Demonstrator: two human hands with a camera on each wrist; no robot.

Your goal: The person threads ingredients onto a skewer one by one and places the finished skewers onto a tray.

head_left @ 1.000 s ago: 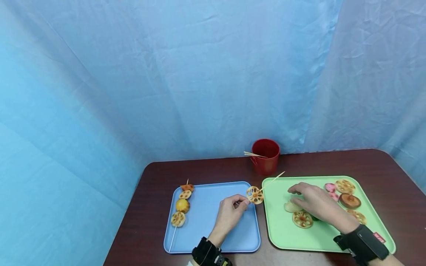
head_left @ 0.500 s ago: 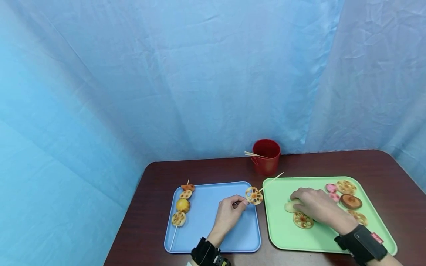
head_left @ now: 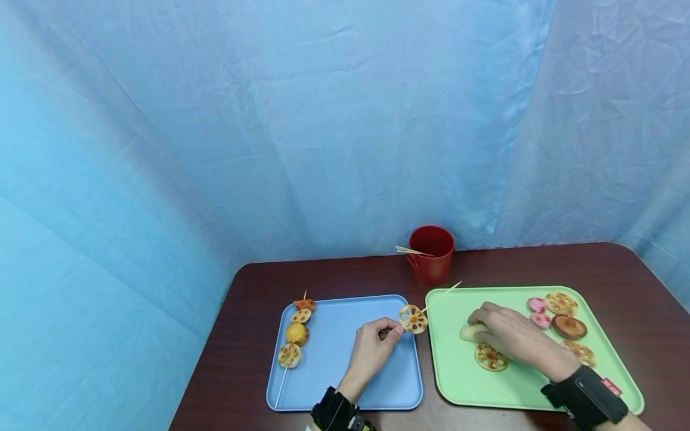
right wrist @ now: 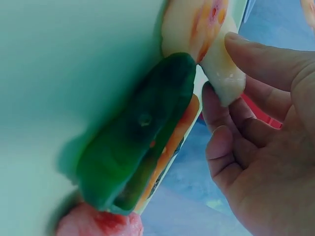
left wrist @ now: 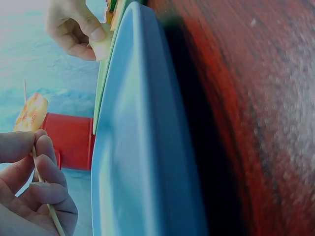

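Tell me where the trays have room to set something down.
Free: the blue tray between the loaded skewer and the left hand; the green tray, nearer the person than the lotus slice by the right hand. Crowded: that tray's right side (pink pieces, brown slice) and under that hand (green piece).

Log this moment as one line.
left hand: pinches skewer bearing lotus slice | right hand: pinches pale slice at green tray | blue tray: second skewer

Pale slice (head_left: 469, 333) partly hidden by right hand (head_left: 510, 333), head view.
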